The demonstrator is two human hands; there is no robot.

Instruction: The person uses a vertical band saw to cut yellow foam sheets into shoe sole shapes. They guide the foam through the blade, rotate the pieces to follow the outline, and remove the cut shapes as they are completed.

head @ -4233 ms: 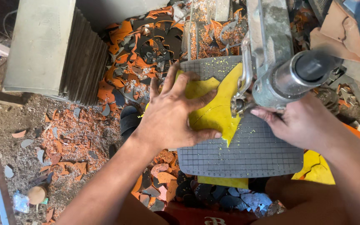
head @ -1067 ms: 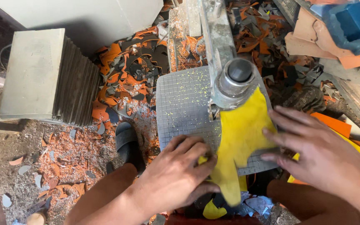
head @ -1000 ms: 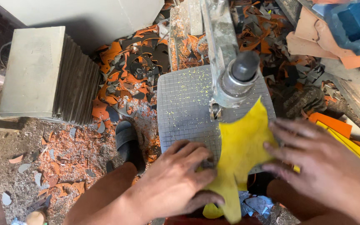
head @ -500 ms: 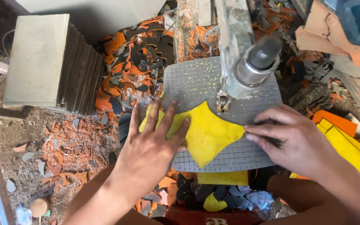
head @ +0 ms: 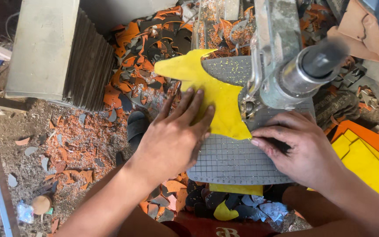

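While the yellow sheet (head: 218,98) is lying across the gridded saw table (head: 237,160), the left hand (head: 174,136) is pressing flat on it, fingers spread and gripping nothing. The right hand (head: 297,147) is resting on the table just right of the sheet, fingers bent, fingertips (head: 256,141) touching the sheet's lower corner; it is not closing around anything.

The sheet is reaching from the table's far left edge, where a pointed lobe is overhanging the scraps (head: 154,44), down to a tip near the saw head (head: 286,74), whose blade area is sitting just right of the sheet's edge. The sheet is already showing curved, cut outlines on several sides, so shaping looks well under way, though whether its outline is finished is hard to judge; the edge by the blade looks like the part being worked. More yellow sheets (head: 369,164) are waiting in a stack at right, apparently uncut. A grey block (head: 44,44) is standing well to the left.
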